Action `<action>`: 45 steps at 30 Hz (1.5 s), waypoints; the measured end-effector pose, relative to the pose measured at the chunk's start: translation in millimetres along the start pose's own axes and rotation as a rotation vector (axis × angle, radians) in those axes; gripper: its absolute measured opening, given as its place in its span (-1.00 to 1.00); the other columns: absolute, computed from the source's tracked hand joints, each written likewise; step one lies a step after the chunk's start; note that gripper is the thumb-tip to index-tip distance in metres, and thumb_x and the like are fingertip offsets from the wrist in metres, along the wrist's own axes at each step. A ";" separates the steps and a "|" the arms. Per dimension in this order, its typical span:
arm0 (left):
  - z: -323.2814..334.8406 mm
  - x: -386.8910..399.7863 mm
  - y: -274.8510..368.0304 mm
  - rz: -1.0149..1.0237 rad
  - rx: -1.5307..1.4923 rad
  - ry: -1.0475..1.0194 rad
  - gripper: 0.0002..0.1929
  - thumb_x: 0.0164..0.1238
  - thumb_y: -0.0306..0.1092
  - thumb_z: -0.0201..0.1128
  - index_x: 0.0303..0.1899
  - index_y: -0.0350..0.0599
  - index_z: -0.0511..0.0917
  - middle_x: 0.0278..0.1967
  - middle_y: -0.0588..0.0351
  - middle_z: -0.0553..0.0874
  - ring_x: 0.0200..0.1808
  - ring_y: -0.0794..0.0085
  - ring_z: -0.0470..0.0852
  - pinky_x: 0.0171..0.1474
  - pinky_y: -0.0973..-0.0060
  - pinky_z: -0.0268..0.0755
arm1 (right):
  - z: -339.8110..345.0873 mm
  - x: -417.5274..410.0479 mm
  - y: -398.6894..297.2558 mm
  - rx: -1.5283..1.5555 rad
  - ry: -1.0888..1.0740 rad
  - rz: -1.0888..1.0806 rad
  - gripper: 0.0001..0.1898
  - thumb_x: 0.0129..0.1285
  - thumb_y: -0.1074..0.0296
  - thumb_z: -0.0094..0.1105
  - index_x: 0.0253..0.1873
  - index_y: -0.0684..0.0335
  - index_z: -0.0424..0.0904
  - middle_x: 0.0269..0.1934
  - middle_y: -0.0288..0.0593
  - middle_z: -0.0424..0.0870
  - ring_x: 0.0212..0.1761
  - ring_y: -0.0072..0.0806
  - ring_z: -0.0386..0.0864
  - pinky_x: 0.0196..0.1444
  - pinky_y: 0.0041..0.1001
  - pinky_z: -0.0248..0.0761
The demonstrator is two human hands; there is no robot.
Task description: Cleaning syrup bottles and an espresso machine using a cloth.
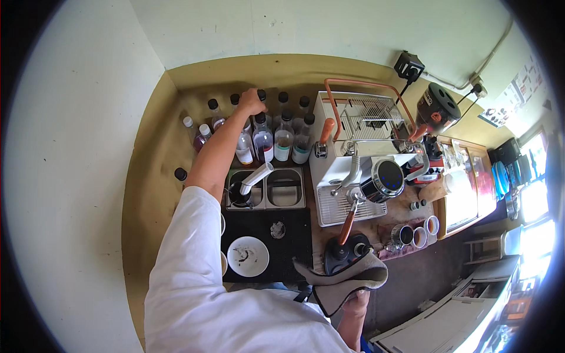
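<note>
My left arm stretches over to the back row of glass bottles, where my left hand (253, 102) closes around the neck of a black-capped bottle (261, 94). Its fingertips are partly hidden. In front of that hand stand more bottles with black caps, among them a clear one with dark red contents (263, 141) and one with a green label (283, 142). Low on the right, my right hand (356, 303) grips a grey cloth (348, 280) with dark edging, which hangs in folds over the hand.
A white espresso machine (324, 170) carries a wooden-handled portafilter (348, 225). Steel pans (284, 200) are set before the bottles, a white pipe leaning over one. On the black mat (293, 253) rests a white bowl (248, 271) with dark residue. Cups (419, 238) stand farther right.
</note>
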State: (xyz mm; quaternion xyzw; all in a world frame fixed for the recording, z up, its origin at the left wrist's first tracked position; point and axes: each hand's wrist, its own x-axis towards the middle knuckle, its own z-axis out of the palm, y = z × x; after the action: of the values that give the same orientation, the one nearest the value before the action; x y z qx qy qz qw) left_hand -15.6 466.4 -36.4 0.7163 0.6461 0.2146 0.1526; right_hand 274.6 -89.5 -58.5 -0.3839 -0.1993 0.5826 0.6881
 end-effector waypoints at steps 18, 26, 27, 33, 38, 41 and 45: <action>-33.4 1.9 21.0 0.021 0.081 -0.349 -0.23 -0.10 -0.06 0.60 0.20 -0.16 0.52 0.01 -0.12 0.67 -0.03 0.21 0.69 -0.13 0.33 0.64 | 17.2 9.2 13.7 0.015 0.050 0.048 -0.22 0.01 0.24 0.43 0.35 0.32 0.30 0.17 -0.09 0.55 0.20 -0.23 0.52 0.28 -0.22 0.37; -113.1 7.3 10.2 0.014 0.026 -0.285 -0.25 -0.11 -0.10 0.61 0.20 -0.14 0.54 0.13 -0.15 0.64 0.06 0.09 0.67 0.01 0.26 0.63 | 3.1 10.6 14.2 -0.027 -0.007 0.028 -0.22 0.09 0.16 0.39 0.39 0.27 0.26 0.21 -0.08 0.53 0.22 -0.19 0.54 0.27 -0.17 0.43; -114.5 6.9 5.3 0.080 0.166 -0.242 -0.27 -0.11 -0.13 0.61 0.18 -0.15 0.55 0.10 -0.16 0.65 0.05 0.07 0.68 0.02 0.26 0.62 | 4.1 11.2 13.4 0.006 0.006 0.034 -0.24 0.07 0.21 0.39 0.37 0.29 0.28 0.20 -0.09 0.54 0.21 -0.21 0.54 0.27 -0.19 0.42; -73.2 13.2 -18.8 -0.063 0.424 -0.296 -0.31 -0.18 -0.23 0.62 0.10 -0.18 0.57 0.07 -0.15 0.67 0.11 0.04 0.65 0.12 0.25 0.54 | 15.5 11.7 4.9 0.057 0.006 0.027 -0.28 0.04 0.32 0.39 0.34 0.32 0.32 0.17 -0.10 0.55 0.20 -0.24 0.54 0.26 -0.22 0.40; -38.3 11.0 -54.4 -0.065 0.275 -0.167 -0.34 -0.20 -0.27 0.60 0.06 -0.18 0.59 0.03 -0.17 0.69 0.10 0.01 0.66 0.15 0.22 0.52 | 11.1 0.9 0.0 -0.014 0.029 0.031 -0.27 0.11 0.20 0.35 0.37 0.28 0.29 0.21 -0.08 0.54 0.22 -0.19 0.54 0.27 -0.19 0.44; -30.8 5.2 -58.4 -0.126 0.247 -0.026 -0.45 -0.02 -0.31 0.41 0.13 -0.09 0.57 0.06 -0.22 0.67 0.14 -0.05 0.62 0.20 0.18 0.50 | 5.2 -4.7 -0.5 -0.007 0.038 0.024 -0.29 0.11 0.22 0.33 0.36 0.30 0.31 0.21 -0.08 0.54 0.21 -0.19 0.54 0.25 -0.18 0.44; -42.2 -2.2 -41.5 -0.127 0.163 0.065 -0.43 0.02 -0.31 0.37 0.18 -0.03 0.53 0.08 -0.22 0.66 0.16 -0.05 0.60 0.22 0.17 0.47 | 2.7 -6.9 -2.2 0.021 0.065 0.017 -0.31 0.10 0.25 0.35 0.33 0.33 0.33 0.17 -0.08 0.56 0.17 -0.22 0.56 0.22 -0.21 0.45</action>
State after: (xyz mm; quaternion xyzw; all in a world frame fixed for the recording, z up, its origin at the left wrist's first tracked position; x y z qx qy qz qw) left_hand -72.7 466.6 -20.9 0.6766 0.7101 0.1746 0.0861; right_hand 272.4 -95.3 -53.9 -0.3971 -0.1674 0.5776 0.6933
